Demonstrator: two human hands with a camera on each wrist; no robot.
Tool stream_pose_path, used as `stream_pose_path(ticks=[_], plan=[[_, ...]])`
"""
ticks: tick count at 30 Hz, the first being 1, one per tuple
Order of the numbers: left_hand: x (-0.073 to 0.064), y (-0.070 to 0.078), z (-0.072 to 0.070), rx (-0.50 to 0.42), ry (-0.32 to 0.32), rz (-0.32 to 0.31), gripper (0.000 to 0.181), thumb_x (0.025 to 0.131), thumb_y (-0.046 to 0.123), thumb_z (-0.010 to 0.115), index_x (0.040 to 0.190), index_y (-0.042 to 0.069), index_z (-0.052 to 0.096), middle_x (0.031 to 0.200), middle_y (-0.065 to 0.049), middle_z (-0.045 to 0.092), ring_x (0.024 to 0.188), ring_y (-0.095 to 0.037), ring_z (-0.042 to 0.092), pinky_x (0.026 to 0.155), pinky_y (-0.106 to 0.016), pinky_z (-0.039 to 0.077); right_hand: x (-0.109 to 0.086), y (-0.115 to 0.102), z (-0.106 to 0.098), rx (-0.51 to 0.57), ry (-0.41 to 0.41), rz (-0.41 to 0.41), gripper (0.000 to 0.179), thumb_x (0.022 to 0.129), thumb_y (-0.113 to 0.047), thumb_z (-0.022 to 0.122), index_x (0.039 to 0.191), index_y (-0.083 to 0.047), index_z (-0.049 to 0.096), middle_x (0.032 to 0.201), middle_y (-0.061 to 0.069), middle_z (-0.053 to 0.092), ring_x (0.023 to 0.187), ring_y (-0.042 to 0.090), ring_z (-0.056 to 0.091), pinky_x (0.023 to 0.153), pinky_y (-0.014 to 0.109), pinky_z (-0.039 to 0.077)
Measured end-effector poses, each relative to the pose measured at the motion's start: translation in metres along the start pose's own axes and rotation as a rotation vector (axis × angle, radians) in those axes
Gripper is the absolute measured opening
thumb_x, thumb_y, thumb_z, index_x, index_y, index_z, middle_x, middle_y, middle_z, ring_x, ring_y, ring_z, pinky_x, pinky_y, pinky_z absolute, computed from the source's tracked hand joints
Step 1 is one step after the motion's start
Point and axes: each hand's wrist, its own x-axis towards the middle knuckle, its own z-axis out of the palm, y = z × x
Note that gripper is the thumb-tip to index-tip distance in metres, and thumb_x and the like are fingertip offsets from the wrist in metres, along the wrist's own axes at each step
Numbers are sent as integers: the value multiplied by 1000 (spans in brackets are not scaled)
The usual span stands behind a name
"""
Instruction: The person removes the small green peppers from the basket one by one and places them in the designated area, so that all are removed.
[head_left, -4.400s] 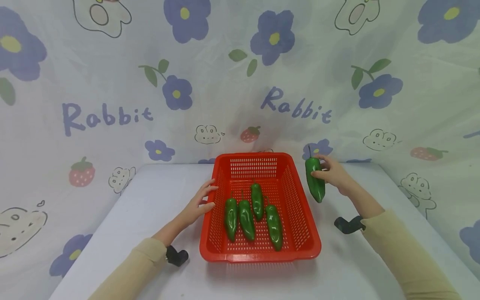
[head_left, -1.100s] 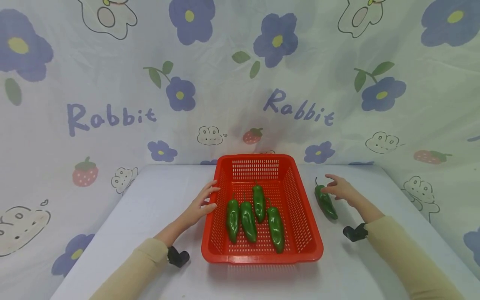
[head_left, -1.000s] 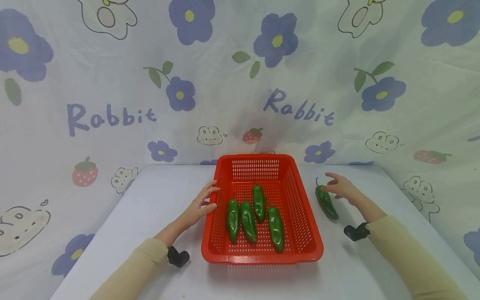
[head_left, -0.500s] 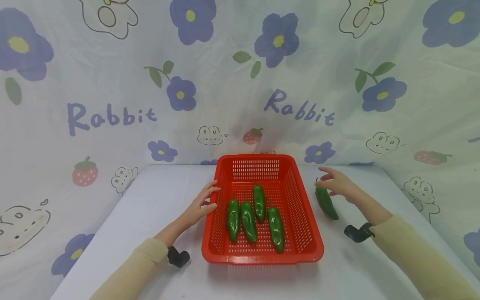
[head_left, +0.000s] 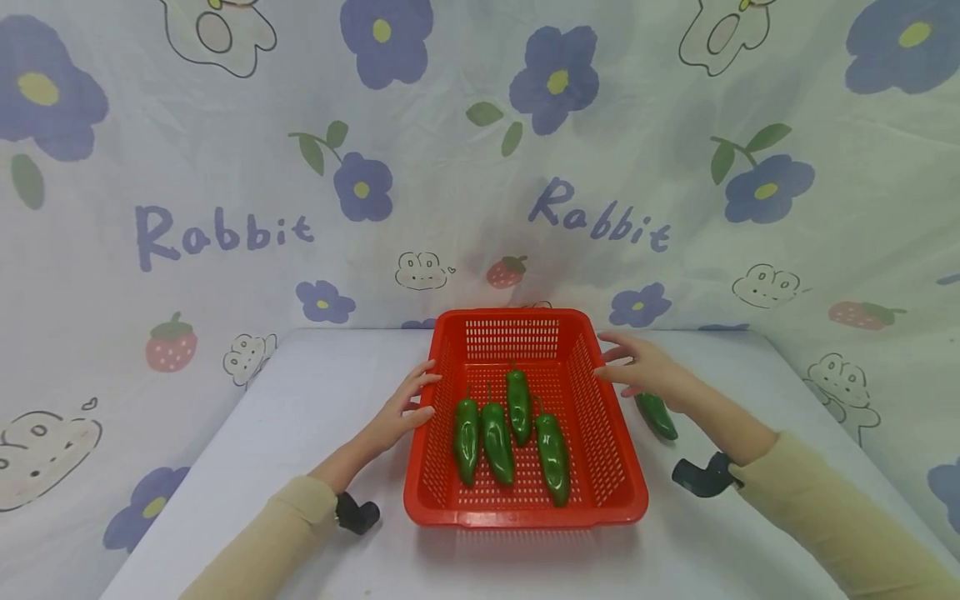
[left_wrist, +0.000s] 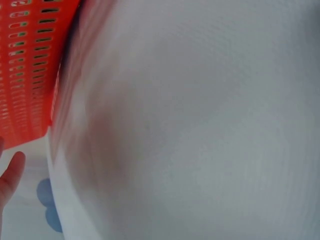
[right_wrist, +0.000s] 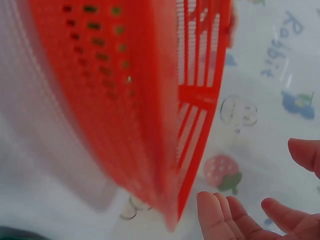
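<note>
A red plastic basket point(head_left: 525, 518) with slotted walls holds several long green peppers point(head_left: 552, 458). My left hand point(head_left: 393, 412) rests at its left rim, fingers loosely spread; only fingertips point(left_wrist: 12, 172) show in the left wrist view. My right hand point(head_left: 645, 367) holds nothing, its fingertips right at the basket's right rim in the head view. Spread fingers point(right_wrist: 215, 215) lie beside the basket wall point(right_wrist: 130, 100) in the right wrist view. Another green pepper point(head_left: 657, 418) lies on the table right of the basket, its stem end hidden behind the right hand.
The white-covered table point(head_left: 300, 392) spreads around the basket. Behind it hangs a pale cloth point(head_left: 450, 167) printed with flowers, strawberries and rabbits. A black wrist mount point(head_left: 356, 512) sits on the left wrist, another mount point(head_left: 701, 477) on the right.
My right hand earlier held a green pepper upright beside the basket, then laid it on the table and let go. Since then it has moved left to the basket's right rim. My left hand stays put.
</note>
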Motion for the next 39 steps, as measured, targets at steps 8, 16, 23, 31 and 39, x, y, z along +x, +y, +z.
stream_pose_path(ticks=[8, 16, 23, 31, 39], plan=[[0, 6, 0, 3, 2, -6, 47, 86, 1, 46, 131, -9, 36, 149, -23, 13, 118, -37, 34, 85, -45, 39, -5, -24, 18, -9, -43, -73, 68, 83, -22, 64, 141, -7, 30, 128, 25, 45, 105, 34, 54, 74, 37, 52], [0, 7, 0, 8, 2, -6, 47, 86, 2, 46, 131, -9, 36, 149, -23, 13, 117, -33, 34, 85, -44, 40, -1, -38, 31, -30, -52, -63, 67, 83, -23, 64, 140, -11, 33, 126, 22, 48, 103, 32, 56, 77, 40, 52], [-1, 6, -1, 1, 0, -6, 48, 86, 2, 46, 132, -8, 35, 149, -23, 13, 119, -38, 34, 85, -44, 40, 16, -42, 48, -16, -86, -17, 67, 83, -21, 65, 141, -11, 32, 128, 23, 46, 106, 34, 54, 79, 42, 51], [0, 5, 0, 13, 3, -12, 49, 86, 6, 47, 131, -9, 36, 148, -25, 13, 118, -39, 35, 85, -42, 41, 32, -40, 68, -60, -102, 45, 67, 80, -18, 67, 139, -10, 35, 123, 20, 49, 97, 29, 54, 67, 37, 53], [4, -32, 1, 24, 16, -8, 49, 86, 10, 48, 133, 2, 37, 151, -15, 13, 119, -35, 36, 85, -42, 41, 44, -33, 82, -75, -124, 132, 67, 79, -15, 66, 138, -9, 36, 115, 16, 55, 90, 27, 57, 67, 40, 52]])
